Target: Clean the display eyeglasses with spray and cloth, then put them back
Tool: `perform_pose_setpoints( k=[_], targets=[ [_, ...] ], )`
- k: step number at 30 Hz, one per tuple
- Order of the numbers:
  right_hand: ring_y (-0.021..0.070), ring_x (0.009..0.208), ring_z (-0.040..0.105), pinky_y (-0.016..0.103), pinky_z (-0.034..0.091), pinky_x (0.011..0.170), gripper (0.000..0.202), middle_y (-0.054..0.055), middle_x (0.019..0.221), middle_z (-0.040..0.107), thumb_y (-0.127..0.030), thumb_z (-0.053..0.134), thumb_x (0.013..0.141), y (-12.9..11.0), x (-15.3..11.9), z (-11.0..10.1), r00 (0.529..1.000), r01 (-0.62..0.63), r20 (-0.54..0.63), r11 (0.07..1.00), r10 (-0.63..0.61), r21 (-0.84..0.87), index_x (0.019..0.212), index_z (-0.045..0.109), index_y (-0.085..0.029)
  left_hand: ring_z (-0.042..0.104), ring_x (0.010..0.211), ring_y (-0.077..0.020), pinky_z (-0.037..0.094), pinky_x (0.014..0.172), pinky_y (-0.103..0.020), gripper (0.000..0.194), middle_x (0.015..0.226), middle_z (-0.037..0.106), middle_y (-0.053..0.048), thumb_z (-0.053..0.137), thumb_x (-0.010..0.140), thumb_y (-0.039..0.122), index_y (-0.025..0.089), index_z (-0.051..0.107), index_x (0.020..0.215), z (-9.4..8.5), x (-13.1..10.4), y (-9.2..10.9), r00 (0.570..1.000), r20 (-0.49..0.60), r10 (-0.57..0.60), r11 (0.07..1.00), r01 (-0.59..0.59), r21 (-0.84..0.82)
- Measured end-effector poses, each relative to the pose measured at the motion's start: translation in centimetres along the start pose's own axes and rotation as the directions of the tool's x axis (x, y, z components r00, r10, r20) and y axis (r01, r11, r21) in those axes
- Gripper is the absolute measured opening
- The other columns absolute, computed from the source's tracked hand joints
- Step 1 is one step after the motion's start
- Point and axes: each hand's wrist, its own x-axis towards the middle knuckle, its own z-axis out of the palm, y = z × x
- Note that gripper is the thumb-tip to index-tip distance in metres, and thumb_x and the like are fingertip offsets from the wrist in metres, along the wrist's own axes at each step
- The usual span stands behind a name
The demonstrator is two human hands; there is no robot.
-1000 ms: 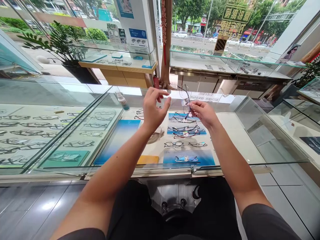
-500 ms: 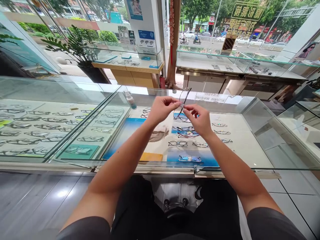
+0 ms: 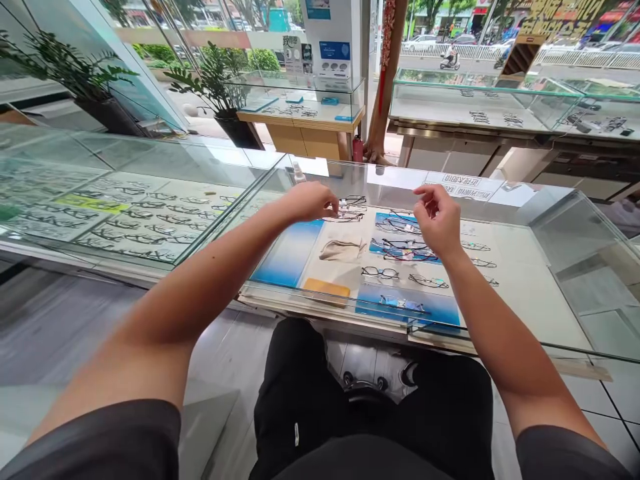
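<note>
My left hand [image 3: 316, 201] hangs over the display counter with bent, slightly parted fingers. Its fingertips are beside the glasses at the back [image 3: 350, 215]; contact is hard to make out, and no held item shows. My right hand [image 3: 439, 217] is raised at the right of another group of glasses [image 3: 400, 225], thumb and fingers apart, holding nothing. Below lie more dark frames [image 3: 405, 251], a round black pair [image 3: 380, 273] and a blue-tinted pair [image 3: 401, 304]. A beige cloth [image 3: 342, 250] rests left of them, with an orange-yellow item [image 3: 326, 291] nearer the front.
A small spray bottle [image 3: 299, 172] stands behind my left hand, partly hidden. The counter's glass edge [image 3: 350, 311] runs in front of my knees. Rows of glasses [image 3: 150, 215] fill the left case, and a glass side panel [image 3: 580, 260] rises at the right.
The glasses pinched between both hands have left them. My hands have moved apart, the left lower and leftward relative to the counter, and the right has loosened its fingers. The view has shifted left.
</note>
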Motion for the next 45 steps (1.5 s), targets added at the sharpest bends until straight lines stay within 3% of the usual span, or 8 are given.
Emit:
perform_pose_setpoints(
  k=[5, 12, 15, 20, 28, 35, 41, 45],
  targets=[
    [0.0158, 0.066, 0.051, 0.039, 0.047, 0.071, 0.016, 0.001, 0.084, 0.067, -0.022, 0.064, 0.091, 0.3, 0.1, 0.0, 1.000, -0.015, 0.012, 1.000, 0.015, -0.024, 0.104, 0.072, -0.026, 0.068, 0.082, -0.0233, 0.037, 0.069, -0.032, 0.020, 0.098, 0.084, -0.008, 0.070, 0.096, 0.028, 0.027, 0.089, 0.102, 2.3, -0.5, -0.4, 0.999, 0.005, 0.035, 0.998, -0.035, 0.058],
    [0.0159, 0.065, 0.052, 0.040, 0.049, 0.072, 0.016, 0.001, 0.088, 0.071, -0.026, 0.066, 0.090, 0.3, 0.0, 0.1, 0.998, -0.041, 0.052, 0.998, 0.044, -0.043, 0.104, 0.073, -0.027, 0.072, 0.090, -0.0254, 0.040, 0.071, -0.032, 0.023, 0.104, 0.085, -0.009, 0.067, 0.097, 0.024, 0.027, 0.089, 0.103, 3.1, 0.0, 0.0, 0.999, 0.012, 0.044, 0.994, -0.045, 0.102],
    [0.0164, 0.067, 0.053, 0.040, 0.049, 0.072, 0.015, 0.002, 0.089, 0.073, -0.027, 0.066, 0.090, 0.2, -0.1, 0.1, 0.997, -0.045, 0.053, 0.998, 0.047, -0.050, 0.103, 0.073, -0.027, 0.072, 0.091, -0.0260, 0.042, 0.074, -0.033, 0.021, 0.102, 0.084, -0.009, 0.069, 0.097, 0.025, 0.027, 0.089, 0.104, 2.8, 0.3, 0.1, 0.999, 0.020, 0.042, 0.994, -0.044, 0.098],
    [0.0166, 0.067, 0.054, 0.040, 0.049, 0.072, 0.014, 0.002, 0.089, 0.074, -0.028, 0.066, 0.091, 0.0, -0.1, 0.1, 0.997, -0.043, 0.059, 0.998, 0.045, -0.047, 0.102, 0.075, -0.026, 0.072, 0.089, -0.0268, 0.046, 0.077, -0.034, 0.024, 0.098, 0.082, -0.008, 0.077, 0.093, 0.040, 0.027, 0.088, 0.111, 2.1, 1.3, -0.2, 0.999, 0.042, 0.021, 0.998, -0.023, 0.053],
    [0.0168, 0.067, 0.053, 0.040, 0.049, 0.072, 0.013, 0.003, 0.091, 0.074, -0.029, 0.065, 0.091, -0.1, -0.1, 0.2, 0.995, -0.065, 0.073, 0.995, 0.071, -0.074, 0.101, 0.073, -0.027, 0.074, 0.102, -0.0299, 0.050, 0.078, -0.036, 0.032, 0.108, 0.084, -0.010, 0.063, 0.098, 0.029, 0.027, 0.088, 0.117, 2.1, 3.7, -0.4, 0.993, 0.110, -0.042, 0.983, 0.021, 0.180],
    [0.0160, 0.067, 0.052, 0.040, 0.049, 0.073, 0.014, 0.002, 0.090, 0.073, -0.027, 0.065, 0.091, 0.1, 0.0, 0.2, 0.997, -0.051, 0.054, 0.998, 0.053, -0.046, 0.102, 0.074, -0.026, 0.072, 0.093, -0.0249, 0.044, 0.072, -0.031, 0.028, 0.104, 0.084, -0.008, 0.065, 0.095, 0.031, 0.028, 0.090, 0.110, 1.8, 4.0, -0.7, 0.988, 0.150, -0.042, 0.982, 0.013, 0.187],
    [0.0172, 0.068, 0.053, 0.041, 0.050, 0.075, 0.011, 0.002, 0.089, 0.072, -0.027, 0.064, 0.092, 0.0, 0.4, -0.2, 0.996, -0.087, -0.017, 0.995, 0.086, -0.046, 0.100, 0.072, -0.027, 0.070, 0.086, -0.0268, 0.046, 0.075, -0.034, 0.026, 0.093, 0.082, -0.009, 0.067, 0.091, 0.029, 0.029, 0.091, 0.102, 1.6, 3.8, -1.1, 0.998, 0.060, -0.024, 0.992, 0.016, 0.126],
    [0.0178, 0.071, 0.057, 0.041, 0.052, 0.077, 0.011, 0.003, 0.090, 0.073, -0.028, 0.065, 0.092, 0.4, 0.8, -0.4, 0.991, -0.113, -0.073, 0.993, 0.109, -0.046, 0.100, 0.072, -0.026, 0.061, 0.069, -0.0200, 0.041, 0.068, -0.032, 0.019, 0.076, 0.076, -0.005, 0.072, 0.084, 0.030, 0.029, 0.089, 0.092, -0.2, 3.5, -1.5, 1.000, -0.018, 0.012, 0.999, -0.011, 0.034]
  ],
)
